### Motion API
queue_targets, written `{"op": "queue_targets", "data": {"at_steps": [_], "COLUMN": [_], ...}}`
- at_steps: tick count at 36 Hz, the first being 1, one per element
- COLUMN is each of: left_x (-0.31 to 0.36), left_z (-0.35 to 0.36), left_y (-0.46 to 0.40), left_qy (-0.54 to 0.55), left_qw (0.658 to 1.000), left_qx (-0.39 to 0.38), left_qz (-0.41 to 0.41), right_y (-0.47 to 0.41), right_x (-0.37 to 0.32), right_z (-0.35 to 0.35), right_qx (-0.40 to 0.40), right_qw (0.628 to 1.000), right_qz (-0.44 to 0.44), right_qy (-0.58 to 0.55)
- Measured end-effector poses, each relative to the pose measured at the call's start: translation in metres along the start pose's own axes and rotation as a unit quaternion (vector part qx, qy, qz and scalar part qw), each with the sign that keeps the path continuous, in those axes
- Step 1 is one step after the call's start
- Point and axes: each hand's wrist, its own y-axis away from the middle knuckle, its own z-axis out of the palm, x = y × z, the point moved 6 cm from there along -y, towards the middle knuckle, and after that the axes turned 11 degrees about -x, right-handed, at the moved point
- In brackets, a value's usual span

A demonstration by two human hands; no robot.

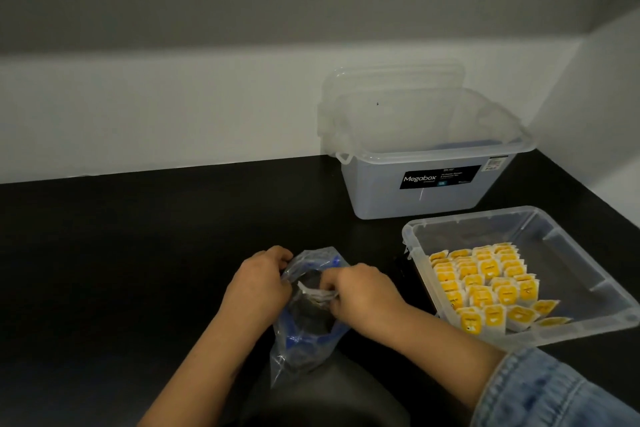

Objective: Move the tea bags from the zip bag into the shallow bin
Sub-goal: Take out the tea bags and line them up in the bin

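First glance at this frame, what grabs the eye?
The yellow tea bags packed in rows in the shallow bin at right stand out against the black counter. At centre, the left hand and right hand grip the mouth of the zip bag.

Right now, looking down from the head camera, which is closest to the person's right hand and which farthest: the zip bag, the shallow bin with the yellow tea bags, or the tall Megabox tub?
1. Zip bag: in front of the person, gripped at its mouth by the right hand.
2. Shallow bin: to the right, on the black counter.
3. Megabox tub: behind the bin, against the wall.
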Motion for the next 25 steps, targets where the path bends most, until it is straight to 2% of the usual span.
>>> {"op": "queue_targets", "data": {"at_steps": [2, 4, 7, 9, 11, 13, 14, 16, 18, 21, 25], "left_x": [0.000, 0.000, 0.004, 0.014, 0.027, 0.038, 0.044, 0.056, 0.065, 0.070, 0.075], "left_z": [-0.001, -0.001, -0.004, -0.013, -0.026, -0.032, -0.030, -0.020, -0.011, -0.005, 0.000], "left_y": [0.000, 0.002, 0.006, 0.013, 0.025, 0.033, 0.035, 0.038, 0.042, 0.040, 0.036], "left_qy": [-0.002, -0.005, -0.025, -0.014, 0.042, 0.127, 0.196, 0.341, 0.413, 0.471, 0.482], "left_qw": [1.000, 1.000, 1.000, 0.998, 0.989, 0.980, 0.971, 0.932, 0.898, 0.867, 0.862], "left_qx": [-0.006, -0.014, -0.003, 0.052, 0.120, 0.118, 0.081, -0.034, -0.105, -0.109, -0.072], "left_qz": [-0.003, -0.004, 0.006, 0.036, 0.076, 0.102, 0.113, 0.118, 0.111, 0.118, 0.138], "right_y": [0.006, 0.013, 0.021, 0.024, 0.026, 0.027, 0.027, 0.027, 0.027, 0.032, 0.042], "right_x": [0.008, 0.013, 0.013, 0.013, 0.010, 0.007, 0.006, 0.005, 0.002, 0.002, 0.007], "right_z": [-0.002, -0.003, -0.005, -0.011, -0.019, -0.025, -0.028, -0.029, -0.027, -0.026, -0.033], "right_qx": [0.012, 0.012, 0.005, 0.014, 0.018, 0.016, 0.014, 0.003, -0.012, -0.016, -0.011], "right_qw": [0.994, 0.967, 0.865, 0.811, 0.780, 0.769, 0.766, 0.760, 0.759, 0.772, 0.815], "right_qz": [0.000, -0.009, -0.028, -0.034, -0.045, -0.054, -0.057, -0.063, -0.065, -0.054, -0.046], "right_qy": [-0.110, -0.256, -0.501, -0.584, -0.624, -0.637, -0.640, -0.646, -0.648, -0.633, -0.578]}}
